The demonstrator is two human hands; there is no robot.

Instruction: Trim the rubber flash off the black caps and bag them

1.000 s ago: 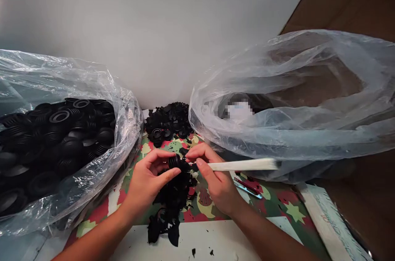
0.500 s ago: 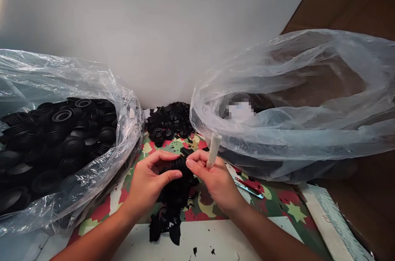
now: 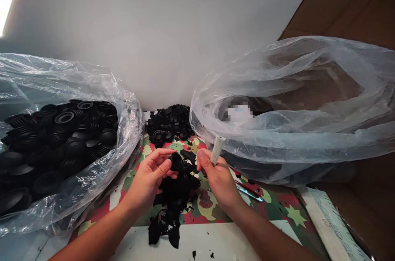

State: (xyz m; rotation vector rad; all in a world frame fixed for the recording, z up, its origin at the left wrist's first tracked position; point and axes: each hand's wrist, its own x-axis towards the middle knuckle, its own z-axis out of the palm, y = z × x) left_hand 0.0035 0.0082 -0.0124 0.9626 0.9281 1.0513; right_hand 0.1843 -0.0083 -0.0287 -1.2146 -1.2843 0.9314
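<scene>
My left hand pinches a round black rubber bellows cap between thumb and fingers, its open end turned to the right. My right hand is closed around a pale, wrapped stick-like handle that points up. What sits at the handle's lower end is hidden in the fist. A small gap separates my right hand from the cap. Beneath both hands lies a heap of black rubber scraps, spilling toward me.
At left, a clear plastic bag holds many black bellows caps. Another plastic bag opens at right. A black scrap pile lies against the wall. A slim cutter rests on the patterned cloth near a worn board.
My hands have come apart: the right has pulled away to the right with the handle. My left hand has turned the cap so its opening shows.
</scene>
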